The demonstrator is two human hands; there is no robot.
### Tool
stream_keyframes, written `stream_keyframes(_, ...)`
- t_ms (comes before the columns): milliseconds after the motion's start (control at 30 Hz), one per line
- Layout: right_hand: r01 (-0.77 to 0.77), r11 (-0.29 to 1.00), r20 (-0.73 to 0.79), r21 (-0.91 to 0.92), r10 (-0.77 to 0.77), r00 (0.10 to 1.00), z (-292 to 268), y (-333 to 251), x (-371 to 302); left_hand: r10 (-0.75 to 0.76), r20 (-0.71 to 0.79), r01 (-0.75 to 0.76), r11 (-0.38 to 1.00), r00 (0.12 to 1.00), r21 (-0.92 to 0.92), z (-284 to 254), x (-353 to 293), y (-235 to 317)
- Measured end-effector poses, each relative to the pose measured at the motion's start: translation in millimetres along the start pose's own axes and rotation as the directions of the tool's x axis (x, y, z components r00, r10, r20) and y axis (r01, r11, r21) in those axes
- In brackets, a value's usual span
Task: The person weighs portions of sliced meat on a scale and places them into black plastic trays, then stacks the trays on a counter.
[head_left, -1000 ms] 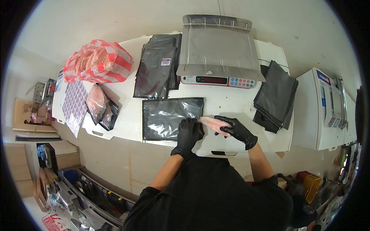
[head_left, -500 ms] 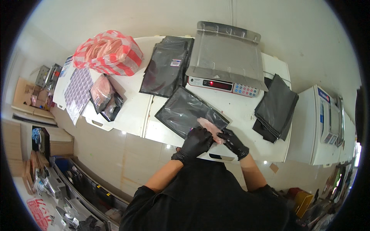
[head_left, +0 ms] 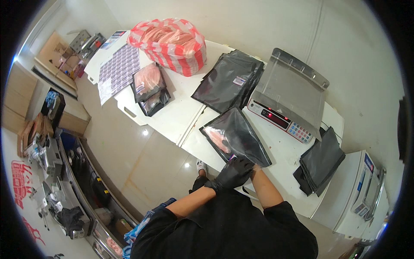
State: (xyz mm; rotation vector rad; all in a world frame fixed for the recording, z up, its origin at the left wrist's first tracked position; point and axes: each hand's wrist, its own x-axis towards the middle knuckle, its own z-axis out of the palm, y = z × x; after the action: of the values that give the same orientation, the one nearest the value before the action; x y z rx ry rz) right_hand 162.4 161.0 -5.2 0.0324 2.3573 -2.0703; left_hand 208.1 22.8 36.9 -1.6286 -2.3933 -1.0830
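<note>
A vacuum pouch (head_left: 241,129), clear in front and black behind, lies slanted on the white table before me. My left hand (head_left: 233,175), in a black glove, is closed on the pouch's near edge beside its mouth. My right hand (head_left: 227,146), gloved in black too, reaches inside the pouch with the wrist at the opening. Through the film a pale pink slice of meat (head_left: 214,134) shows at the pouch's far-left end. Dark fingertips lie against the slice; the film's glare partly hides that hand.
Behind the pouch stand a stack of black pouches (head_left: 226,82) and a digital scale (head_left: 291,95). More black pouches (head_left: 321,159) lie right. Toward the left are filled meat packs (head_left: 148,84), a label sheet (head_left: 118,69) and a red-striped bag (head_left: 183,60) of meat.
My right hand has gone from the pouch's mouth to deep inside it, carrying the meat slice to the far-left end. My left hand stays on the pouch. The view has turned left.
</note>
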Motion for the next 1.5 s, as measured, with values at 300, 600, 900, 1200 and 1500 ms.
stream_keyframes(300, -0.106, 0.991, -0.026, 0.077, 0.108, 0.994, -22, 56, -56, -0.473, -0.360, 0.450, 0.880, 0.804, -0.152, -42, -39, -73)
stream_keyframes(600, -0.043, 0.986, -0.008, -0.160, 0.043, 0.999, -28, 65, -55, -0.414, -0.072, 0.416, 0.909, 0.908, 0.029, -63, -27, -188)
stream_keyframes(900, -0.181, 0.823, -0.742, -0.538, -0.360, 0.566, -60, 37, -165, -0.381, -0.540, 0.342, 0.923, 0.751, -0.175, -158, -59, -256)
stream_keyframes(1200, 0.079, 0.439, -0.372, -0.895, -0.833, 0.409, 8, -104, 106, -0.605, -0.760, 0.391, 0.776, 0.238, -0.496, -294, -143, -462)
stream_keyframes(1500, 0.547, 0.519, 0.267, -0.657, -0.518, 0.812, 140, -272, 488, -0.778, -0.598, 0.239, 0.628, 0.191, -0.741, -301, -156, -481)
